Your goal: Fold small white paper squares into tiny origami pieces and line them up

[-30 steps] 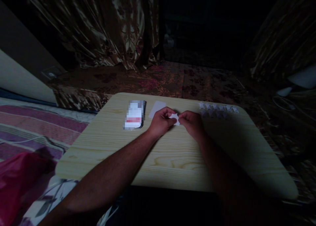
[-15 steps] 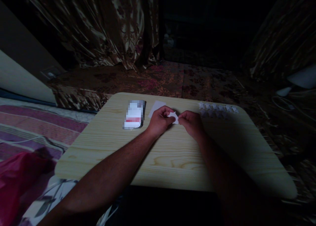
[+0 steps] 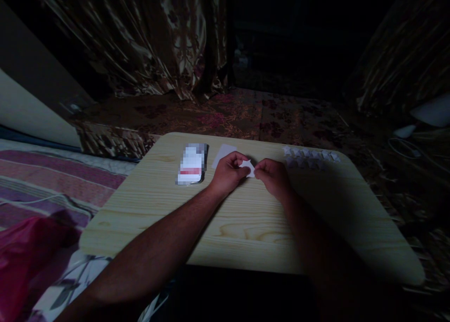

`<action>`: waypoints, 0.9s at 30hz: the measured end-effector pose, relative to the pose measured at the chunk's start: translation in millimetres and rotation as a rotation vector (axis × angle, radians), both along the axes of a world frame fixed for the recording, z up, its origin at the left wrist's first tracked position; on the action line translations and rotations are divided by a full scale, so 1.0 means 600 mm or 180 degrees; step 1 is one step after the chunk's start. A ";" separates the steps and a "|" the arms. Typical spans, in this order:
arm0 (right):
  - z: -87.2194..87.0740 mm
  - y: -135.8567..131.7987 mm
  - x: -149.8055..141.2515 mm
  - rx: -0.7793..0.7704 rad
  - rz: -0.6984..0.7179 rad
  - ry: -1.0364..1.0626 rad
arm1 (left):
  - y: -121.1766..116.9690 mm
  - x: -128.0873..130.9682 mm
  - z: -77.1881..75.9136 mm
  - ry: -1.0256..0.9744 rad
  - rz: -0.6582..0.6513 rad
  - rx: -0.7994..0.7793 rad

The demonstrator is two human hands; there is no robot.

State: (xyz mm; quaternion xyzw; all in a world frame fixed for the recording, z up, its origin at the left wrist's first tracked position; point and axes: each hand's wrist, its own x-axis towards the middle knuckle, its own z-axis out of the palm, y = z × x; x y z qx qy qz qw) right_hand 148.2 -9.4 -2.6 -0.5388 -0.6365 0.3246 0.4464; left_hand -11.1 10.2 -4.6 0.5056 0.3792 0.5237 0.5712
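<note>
Near the middle of the pale wooden table (image 3: 246, 233), a white paper star (image 3: 249, 167) sits between both hands. Taking it as the clock's centre, the left hand (image 3: 228, 175) comes in at nine, its thumb across the near side and its fingers curled around the edge, closed on the paper. At three, the right hand (image 3: 274, 177) pinches the edge, thumb and forefinger drawn together. A pale sheet (image 3: 224, 153) lies at ten, partly behind the left hand; small paper stars (image 3: 305, 153) line up between two and three.
</note>
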 end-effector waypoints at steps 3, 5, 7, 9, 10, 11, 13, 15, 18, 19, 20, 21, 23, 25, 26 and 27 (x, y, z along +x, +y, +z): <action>0.000 0.000 0.000 0.0013 0.0006 0.0035 | 0.000 0.000 0.001 -0.0023 0.0018 -0.0009; -0.002 0.000 0.000 -0.0028 0.0027 0.0099 | 0.000 0.000 0.002 -0.0054 0.0042 -0.0005; -0.004 0.001 -0.001 -0.0047 0.0028 0.0104 | 0.000 0.000 0.003 -0.0097 0.0028 -0.0010; -0.005 0.002 -0.001 -0.0027 0.0013 0.0081 | -0.001 0.000 0.002 -0.0106 0.0002 -0.0028; -0.005 0.001 -0.001 -0.0014 0.0003 0.0083 | -0.001 0.000 0.002 -0.0093 -0.0002 -0.0028; -0.004 0.001 -0.001 -0.0006 -0.0008 0.0095 | 0.000 0.000 0.002 -0.0073 0.0003 -0.0017; -0.003 0.001 -0.002 -0.0021 -0.0017 0.0123 | 0.000 0.000 0.001 -0.0053 0.0042 0.0024; 0.000 0.000 -0.002 -0.0065 -0.0023 0.0099 | 0.000 0.001 0.001 -0.0089 0.0089 0.0073; 0.005 0.000 -0.004 -0.0122 -0.0042 0.0069 | -0.001 0.003 0.004 -0.0182 0.0155 0.0120; 0.006 0.000 -0.004 -0.0134 -0.0045 0.0093 | -0.002 0.004 0.004 -0.0194 0.0178 0.0125; 0.006 0.000 -0.004 -0.0145 -0.0044 0.0133 | -0.003 0.005 0.005 -0.0192 0.0201 0.0123; 0.006 0.000 -0.004 -0.0151 -0.0035 0.0172 | -0.004 0.005 0.005 -0.0181 0.0222 0.0118; 0.005 0.000 -0.004 -0.0142 -0.0023 0.0253 | -0.005 0.007 0.005 -0.0146 0.0255 0.0127; 0.002 0.001 -0.004 -0.0122 -0.0005 0.0341 | -0.006 0.007 0.005 -0.0136 0.0278 0.0158; 0.000 0.001 -0.003 -0.0114 0.0003 0.0388 | -0.007 0.007 0.004 -0.0144 0.0277 0.0169; -0.002 0.002 -0.003 -0.0109 0.0015 0.0426 | -0.007 0.007 0.004 -0.0158 0.0272 0.0176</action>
